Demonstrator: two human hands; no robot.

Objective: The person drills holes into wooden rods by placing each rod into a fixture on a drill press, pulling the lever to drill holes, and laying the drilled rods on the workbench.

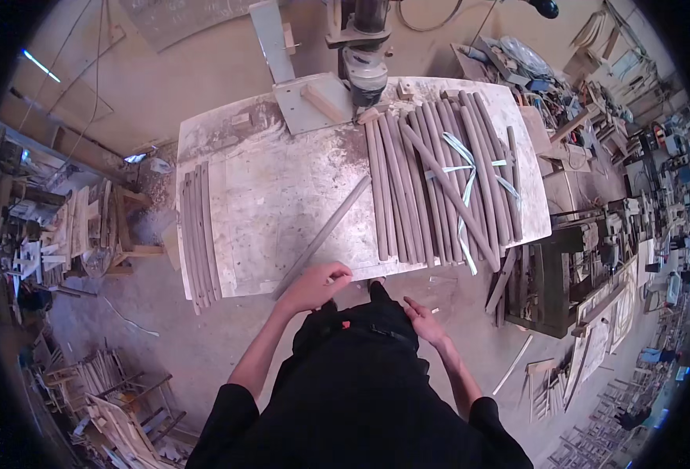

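My left hand hovers at the front edge of the worktable, its fingers loosely bent with a gap showing and nothing visible between them. Just beside it, a single round brown wooden stick lies slanted, its near end jutting over the edge by my wrist. My right hand hangs low in front of my right hip, fingers apart and holding nothing I can see. On the right side of the table lies a wide pile of similar sticks, some tied with pale green strips. Several more sticks lie side by side at the left edge.
A drill-like machine stands at the table's back, with an angled board fixture beside it. Wooden racks and frames crowd the right. Stacked wood and a stool-like frame stand on the left.
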